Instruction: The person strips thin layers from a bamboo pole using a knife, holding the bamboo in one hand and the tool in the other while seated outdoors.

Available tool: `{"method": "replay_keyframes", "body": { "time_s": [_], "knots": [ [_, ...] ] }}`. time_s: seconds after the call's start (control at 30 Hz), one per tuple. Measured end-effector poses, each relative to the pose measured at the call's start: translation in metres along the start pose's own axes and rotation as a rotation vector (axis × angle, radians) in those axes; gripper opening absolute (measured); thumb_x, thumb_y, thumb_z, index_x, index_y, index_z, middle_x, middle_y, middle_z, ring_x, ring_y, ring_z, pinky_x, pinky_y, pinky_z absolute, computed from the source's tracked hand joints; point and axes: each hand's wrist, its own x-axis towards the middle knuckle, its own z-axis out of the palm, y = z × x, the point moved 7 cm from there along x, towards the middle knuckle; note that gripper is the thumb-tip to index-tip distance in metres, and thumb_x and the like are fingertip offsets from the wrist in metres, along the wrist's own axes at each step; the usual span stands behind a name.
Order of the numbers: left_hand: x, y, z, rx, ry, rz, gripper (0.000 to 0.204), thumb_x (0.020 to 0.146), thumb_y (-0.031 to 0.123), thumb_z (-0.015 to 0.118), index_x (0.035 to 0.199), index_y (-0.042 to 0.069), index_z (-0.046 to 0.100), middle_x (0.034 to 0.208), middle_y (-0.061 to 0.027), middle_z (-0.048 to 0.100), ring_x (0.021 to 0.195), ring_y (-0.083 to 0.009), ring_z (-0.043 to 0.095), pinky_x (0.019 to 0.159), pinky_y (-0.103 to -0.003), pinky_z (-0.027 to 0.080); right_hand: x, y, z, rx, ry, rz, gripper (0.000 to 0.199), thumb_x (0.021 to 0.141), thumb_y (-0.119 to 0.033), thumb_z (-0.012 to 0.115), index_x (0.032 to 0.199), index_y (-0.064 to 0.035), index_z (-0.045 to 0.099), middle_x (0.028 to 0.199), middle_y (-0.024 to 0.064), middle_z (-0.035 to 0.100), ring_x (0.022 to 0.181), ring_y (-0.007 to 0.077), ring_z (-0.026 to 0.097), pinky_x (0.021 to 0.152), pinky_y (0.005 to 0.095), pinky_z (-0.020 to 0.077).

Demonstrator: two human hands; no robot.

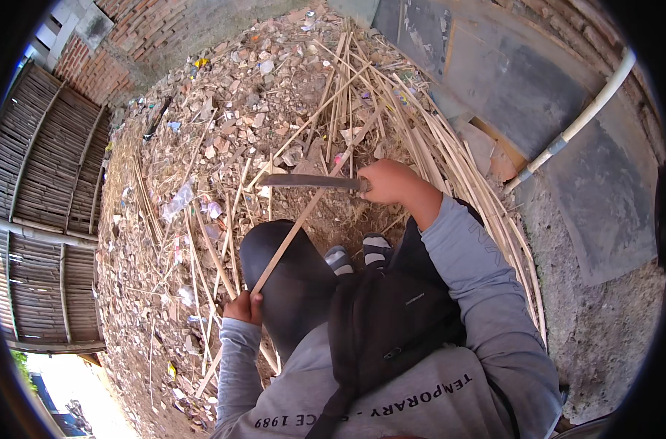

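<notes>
My right hand is closed round the handle of a machete, its dark, slightly curved blade pointing left. In my left hand, beside my left knee, is a long bamboo strip. The strip slants up and away to the right, passing over my dark trouser leg. The blade crosses the strip in front of my knees; whether the edge touches it I cannot tell. My fingers hide the strip's near end and most of the machete's handle.
Many bamboo strips lie in a long pile at the right, with more loose strips at the left. Rubble and litter cover the ground. Around stand a bamboo fence, a brick wall, grey panels and a pale pipe.
</notes>
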Motion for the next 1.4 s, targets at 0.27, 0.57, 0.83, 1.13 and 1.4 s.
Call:
{"method": "replay_keyframes", "body": {
  "time_s": [0.27, 0.57, 0.83, 1.13, 1.4],
  "knots": [
    [0.003, 0.004, -0.004, -0.044, 0.010, 0.005, 0.047, 0.092, 0.045, 0.050, 0.071, 0.003, 0.051, 0.060, -0.0237, 0.055, 0.061, -0.0459, 0.056, 0.054, -0.051, 0.042, 0.016, 0.048, -0.002, 0.176, 0.115, 0.141, 0.037, 0.074, -0.033, 0.072, 0.097, -0.0053, 0.063, 0.091, 0.0178, 0.065, 0.092, 0.0351, 0.063, 0.077, 0.0458, 0.0495],
    [0.002, -0.003, 0.004, -0.089, -0.031, -0.024, 0.052, 0.094, 0.048, 0.046, 0.072, 0.001, 0.050, 0.062, -0.0241, 0.053, 0.060, -0.0448, 0.055, 0.055, -0.048, 0.040, -0.008, 0.009, -0.016, 0.072, 0.168, -0.027, 0.029, 0.075, -0.032, 0.072, 0.089, -0.0076, 0.062, 0.074, 0.0159, 0.062, 0.076, 0.0365, 0.062, 0.067, 0.0472, 0.0483],
    [0.000, 0.001, 0.001, -0.123, 0.024, -0.005, 0.053, 0.093, 0.050, 0.047, 0.072, 0.001, 0.049, 0.062, -0.0232, 0.052, 0.061, -0.0438, 0.055, 0.054, -0.047, 0.040, -0.007, 0.000, -0.024, 0.059, 0.235, -0.038, 0.029, 0.075, -0.031, 0.072, 0.086, -0.0076, 0.060, 0.070, 0.0157, 0.061, 0.073, 0.0367, 0.062, 0.065, 0.0484, 0.0468],
    [0.002, 0.000, 0.004, -0.129, 0.027, -0.032, 0.047, 0.092, 0.042, 0.052, 0.068, 0.002, 0.048, 0.059, -0.0221, 0.053, 0.058, -0.0438, 0.054, 0.053, -0.048, 0.040, -0.002, 0.033, -0.022, 0.071, 0.331, 0.036, 0.029, 0.075, -0.031, 0.071, 0.097, -0.0128, 0.064, 0.083, 0.0138, 0.065, 0.084, 0.0341, 0.064, 0.073, 0.0465, 0.0503],
    [0.002, -0.009, 0.012, -0.156, 0.046, -0.020, 0.047, 0.092, 0.043, 0.052, 0.069, 0.003, 0.049, 0.059, -0.0217, 0.053, 0.058, -0.0437, 0.055, 0.052, -0.048, 0.040, -0.009, 0.002, -0.026, 0.069, 0.247, -0.141, 0.028, 0.076, -0.030, 0.071, 0.087, -0.0074, 0.060, 0.069, 0.0161, 0.059, 0.071, 0.0370, 0.061, 0.062, 0.0479, 0.0451]
  ]
}}
